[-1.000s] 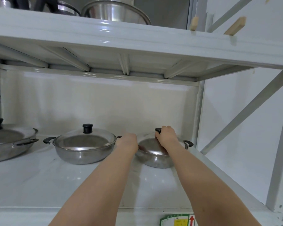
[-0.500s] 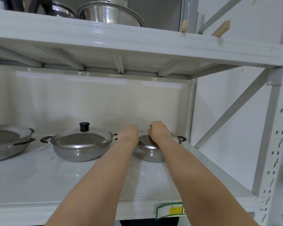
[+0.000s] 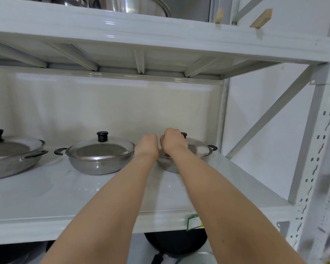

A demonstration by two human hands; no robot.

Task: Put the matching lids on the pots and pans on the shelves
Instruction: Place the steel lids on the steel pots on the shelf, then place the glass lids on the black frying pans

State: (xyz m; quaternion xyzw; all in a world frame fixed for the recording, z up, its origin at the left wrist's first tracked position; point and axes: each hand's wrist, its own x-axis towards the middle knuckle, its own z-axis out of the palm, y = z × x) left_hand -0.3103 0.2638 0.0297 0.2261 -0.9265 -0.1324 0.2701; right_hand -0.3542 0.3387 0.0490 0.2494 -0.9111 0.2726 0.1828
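Observation:
A small steel pot (image 3: pixel 204 158) stands at the right end of the middle shelf (image 3: pixel 69 197), with a steel lid (image 3: pixel 197 144) lying on it. My right hand (image 3: pixel 172 141) is closed over the lid's dark knob, which peeks out behind the knuckles. My left hand (image 3: pixel 147 145) is curled at the pot's left side, where its handle is hidden; whether it grips the handle I cannot tell. To the left stand a lidded steel pan (image 3: pixel 99 157) with a black knob and a larger lidded pan (image 3: pixel 10 157) at the frame edge.
The upper shelf (image 3: pixel 160 33) carries more steel pots (image 3: pixel 141 6). A perforated upright post (image 3: pixel 320 149) and a diagonal brace (image 3: pixel 271 115) bound the right side. Below the middle shelf lies a black pan (image 3: pixel 175 244). A green label (image 3: pixel 193 222) sticks to the shelf's front edge.
The view has pulled back and tilted down, showing the shelf's front edge and the black pan below. Both hands stay at the small pot, the right still on the lid's knob.

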